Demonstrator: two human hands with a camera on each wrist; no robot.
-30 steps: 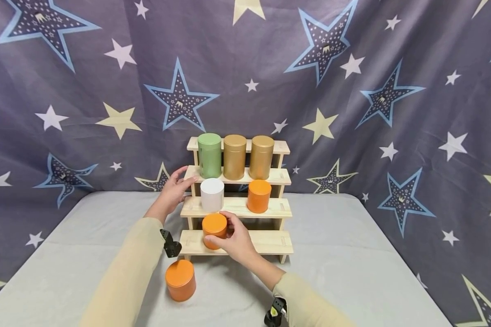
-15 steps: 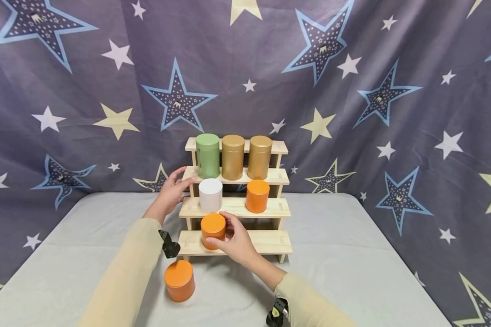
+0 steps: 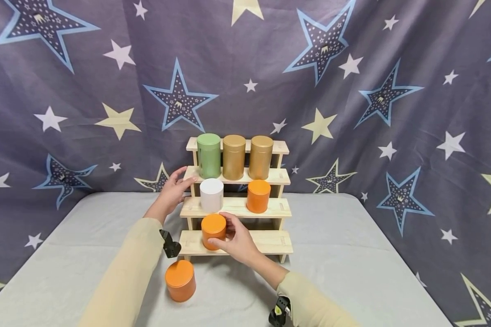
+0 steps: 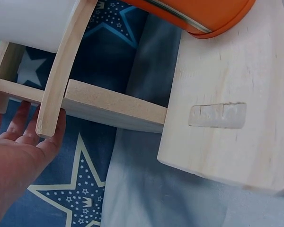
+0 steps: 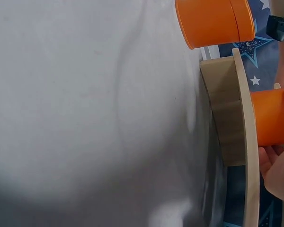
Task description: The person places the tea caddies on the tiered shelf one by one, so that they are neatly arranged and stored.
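A stepped wooden display shelf (image 3: 266,243) stands on the cloth. My left hand (image 3: 172,193) grips its left side at the second step from the top; in the left wrist view the fingers (image 4: 26,130) lie against the wooden side pieces. My right hand (image 3: 239,240) holds an orange tin (image 3: 213,231) at the left of the lowest step, thumb in front and fingers behind its right side. One step up are a white tin (image 3: 211,195) and another orange tin (image 3: 258,196). Above them stand a green tin (image 3: 208,156) and two gold tins (image 3: 234,157).
A third orange tin (image 3: 180,280) stands on the grey cloth (image 3: 352,272) in front of the shelf's left corner, near my left forearm. Close behind the shelf hangs a star-patterned curtain (image 3: 245,59), which also runs along both sides.
Almost nothing moves. The view shifts slightly, while both hands keep their places on the shelf and the orange tin.
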